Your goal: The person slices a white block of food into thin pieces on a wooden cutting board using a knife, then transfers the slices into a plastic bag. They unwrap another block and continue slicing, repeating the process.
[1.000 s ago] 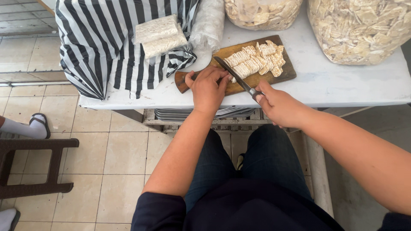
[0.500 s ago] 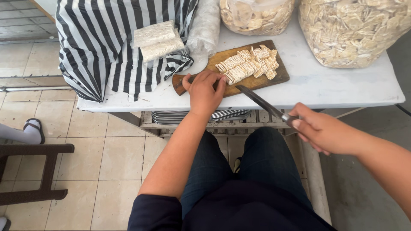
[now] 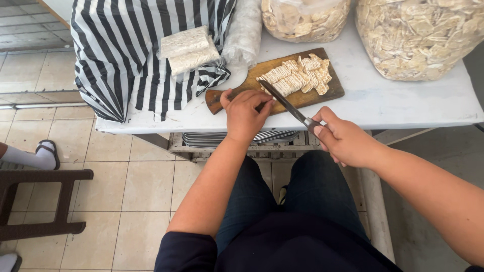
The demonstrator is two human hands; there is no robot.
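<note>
A brown wooden cutting board [image 3: 327, 93] lies on the white table [image 3: 383, 103], carrying a heap of pale sliced pieces [image 3: 300, 75]. My left hand [image 3: 244, 113] rests on the board's near left end, fingers curled over its edge. My right hand [image 3: 343, 138] is below the table's front edge and grips the handle of a long knife [image 3: 285, 100]. The blade slants up and left, its tip touching the near side of the slices.
Two big clear bags of pale chips [image 3: 305, 17] [image 3: 418, 35] stand at the table's back. A black-and-white striped bag [image 3: 126, 55] with wrapped white blocks [image 3: 189, 50] hangs over the left end. A dark stool [image 3: 35, 201] and another person's sandalled foot [image 3: 38, 156] are on the tiled floor.
My right hand drew the knife back to the right off the board, then came in again so the blade tip meets the slices. My left hand stayed on the board.
</note>
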